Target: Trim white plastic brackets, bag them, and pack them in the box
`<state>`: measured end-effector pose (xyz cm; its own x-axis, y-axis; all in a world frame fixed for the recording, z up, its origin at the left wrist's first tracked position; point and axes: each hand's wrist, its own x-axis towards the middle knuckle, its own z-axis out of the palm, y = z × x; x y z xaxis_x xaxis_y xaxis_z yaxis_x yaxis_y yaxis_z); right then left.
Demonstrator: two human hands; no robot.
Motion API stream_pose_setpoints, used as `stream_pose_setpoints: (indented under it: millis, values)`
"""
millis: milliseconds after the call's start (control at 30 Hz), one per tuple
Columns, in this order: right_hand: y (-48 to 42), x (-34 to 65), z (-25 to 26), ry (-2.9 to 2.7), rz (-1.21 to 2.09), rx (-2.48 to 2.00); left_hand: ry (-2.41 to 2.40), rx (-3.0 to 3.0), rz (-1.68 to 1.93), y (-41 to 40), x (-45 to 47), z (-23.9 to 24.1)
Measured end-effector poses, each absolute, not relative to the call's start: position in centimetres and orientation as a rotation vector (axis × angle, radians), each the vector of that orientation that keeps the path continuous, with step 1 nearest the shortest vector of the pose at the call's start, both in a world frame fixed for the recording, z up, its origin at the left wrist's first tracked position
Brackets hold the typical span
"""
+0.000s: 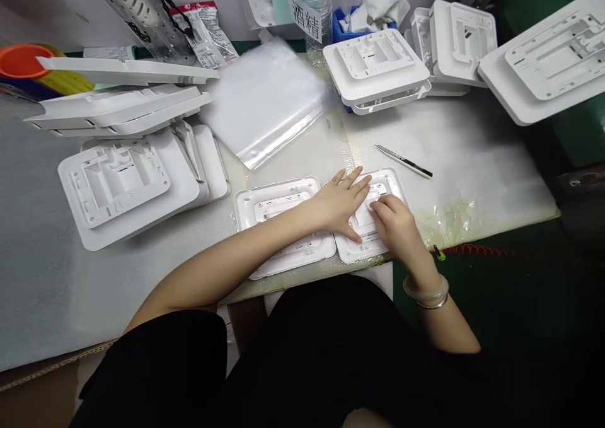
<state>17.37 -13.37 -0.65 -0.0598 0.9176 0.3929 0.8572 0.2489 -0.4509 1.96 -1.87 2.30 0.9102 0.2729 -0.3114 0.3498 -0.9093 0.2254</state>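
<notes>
Right hand (394, 223), fingers curled, atop white plate (390, 185); left hand (341, 204) fingers spread flat.

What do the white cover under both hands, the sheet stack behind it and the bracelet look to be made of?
White cover: likely moulded plastic, matte, with ribs and recesses formed in. Sheet stack: thin clear plastic film or bags, glossy, with glare along the edges. Bracelet: pale translucent stone or glass, maybe jade, polished; cannot tell which.
</notes>
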Motion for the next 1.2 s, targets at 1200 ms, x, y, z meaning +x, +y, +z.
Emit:
stream_pose_setpoints:
  millis: [1200]
  values:
    - [-14.8, 19.4, 1.5, -1.857, 0.185, -1.631, 0.437, 2.742, -0.309, -1.9, 1.6, 1.4]
